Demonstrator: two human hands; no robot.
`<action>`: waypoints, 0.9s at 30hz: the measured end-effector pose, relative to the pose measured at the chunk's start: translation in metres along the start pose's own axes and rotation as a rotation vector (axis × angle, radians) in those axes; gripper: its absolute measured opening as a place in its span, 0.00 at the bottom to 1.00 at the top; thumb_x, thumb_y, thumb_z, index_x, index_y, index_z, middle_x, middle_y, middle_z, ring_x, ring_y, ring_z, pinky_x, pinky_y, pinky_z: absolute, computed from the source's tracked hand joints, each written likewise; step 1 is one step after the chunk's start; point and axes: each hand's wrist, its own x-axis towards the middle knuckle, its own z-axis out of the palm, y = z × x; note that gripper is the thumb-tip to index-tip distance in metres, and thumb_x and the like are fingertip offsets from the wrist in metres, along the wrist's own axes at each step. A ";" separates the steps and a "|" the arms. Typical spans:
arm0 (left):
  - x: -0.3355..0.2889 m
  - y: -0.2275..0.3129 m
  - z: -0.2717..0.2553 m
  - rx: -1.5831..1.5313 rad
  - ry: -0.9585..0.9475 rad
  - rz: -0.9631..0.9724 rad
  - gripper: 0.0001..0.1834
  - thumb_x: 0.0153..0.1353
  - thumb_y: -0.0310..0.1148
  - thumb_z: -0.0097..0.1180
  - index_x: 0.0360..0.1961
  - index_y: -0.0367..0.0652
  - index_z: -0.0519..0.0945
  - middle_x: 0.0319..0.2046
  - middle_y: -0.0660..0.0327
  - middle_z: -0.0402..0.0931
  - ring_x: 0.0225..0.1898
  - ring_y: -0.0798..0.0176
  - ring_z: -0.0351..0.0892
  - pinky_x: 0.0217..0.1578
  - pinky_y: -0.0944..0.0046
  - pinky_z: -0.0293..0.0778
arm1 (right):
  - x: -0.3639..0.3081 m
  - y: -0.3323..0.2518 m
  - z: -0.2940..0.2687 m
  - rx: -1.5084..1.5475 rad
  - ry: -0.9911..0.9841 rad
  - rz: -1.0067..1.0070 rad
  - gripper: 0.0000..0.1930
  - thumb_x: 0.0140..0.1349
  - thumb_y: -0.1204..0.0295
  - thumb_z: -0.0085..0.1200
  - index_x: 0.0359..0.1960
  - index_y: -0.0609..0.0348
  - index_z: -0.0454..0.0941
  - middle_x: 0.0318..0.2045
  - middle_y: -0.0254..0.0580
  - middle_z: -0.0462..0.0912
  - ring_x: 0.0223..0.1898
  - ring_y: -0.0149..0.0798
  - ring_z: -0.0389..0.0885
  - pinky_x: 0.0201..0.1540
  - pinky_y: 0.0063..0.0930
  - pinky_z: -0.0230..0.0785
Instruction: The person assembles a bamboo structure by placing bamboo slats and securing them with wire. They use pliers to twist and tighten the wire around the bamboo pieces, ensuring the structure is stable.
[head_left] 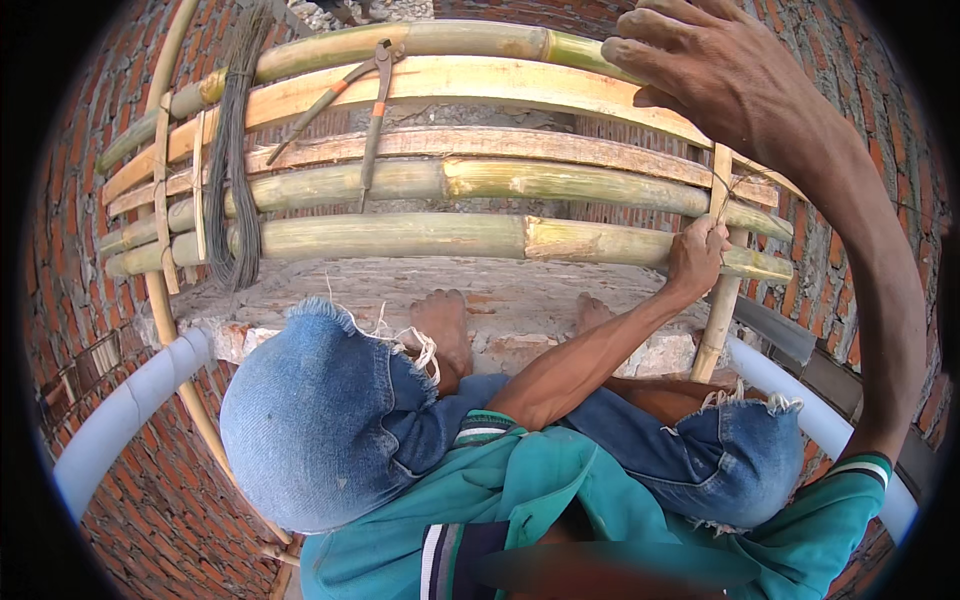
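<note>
My left hand [698, 258] reaches across to the right end of the bamboo poles. Its fingers close round the lower end of a thin upright wooden slat [720, 180], with thin wire [738, 184] beside it. My right hand [700, 65] is raised above the far pole, fingers apart and slightly bent, with nothing seen in it. Pincers [383, 65] with orange-and-dark handles lie spread across the poles. A bundle of grey tie wire [232, 150] hangs over the left part. The near bamboo pole [420, 238] runs in front of my feet.
Flat wooden planks [480, 80] lie between the bamboo poles. Brick walls [90, 200] stand on both sides. I squat with bare feet [442, 325] on a masonry ledge [340, 285]. Pale pipes [130, 410] slope at left and right, beside upright bamboo supports [716, 330].
</note>
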 end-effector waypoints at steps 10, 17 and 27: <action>-0.007 0.000 -0.001 -0.593 0.207 -0.321 0.09 0.76 0.31 0.47 0.46 0.37 0.75 0.36 0.53 0.82 0.32 0.59 0.83 0.40 0.57 0.83 | 0.246 -0.139 0.135 1.365 -0.221 1.498 0.28 0.59 0.50 0.71 0.22 0.68 0.82 0.20 0.51 0.83 0.23 0.47 0.85 0.25 0.43 0.78; -0.002 0.027 -0.046 -0.237 0.113 -0.158 0.18 0.76 0.41 0.48 0.51 0.34 0.77 0.28 0.54 0.83 0.32 0.64 0.83 0.37 0.55 0.79 | 0.219 -0.160 0.135 1.735 0.441 1.532 0.15 0.68 0.60 0.56 0.45 0.60 0.79 0.45 0.50 0.86 0.47 0.43 0.81 0.58 0.40 0.67; 0.048 0.059 -0.103 -0.576 0.086 -0.337 0.19 0.80 0.40 0.41 0.56 0.36 0.74 0.40 0.52 0.80 0.42 0.56 0.85 0.49 0.50 0.83 | 0.222 -0.143 0.094 2.644 1.192 0.792 0.14 0.73 0.60 0.51 0.53 0.53 0.74 0.48 0.38 0.83 0.47 0.28 0.78 0.47 0.29 0.68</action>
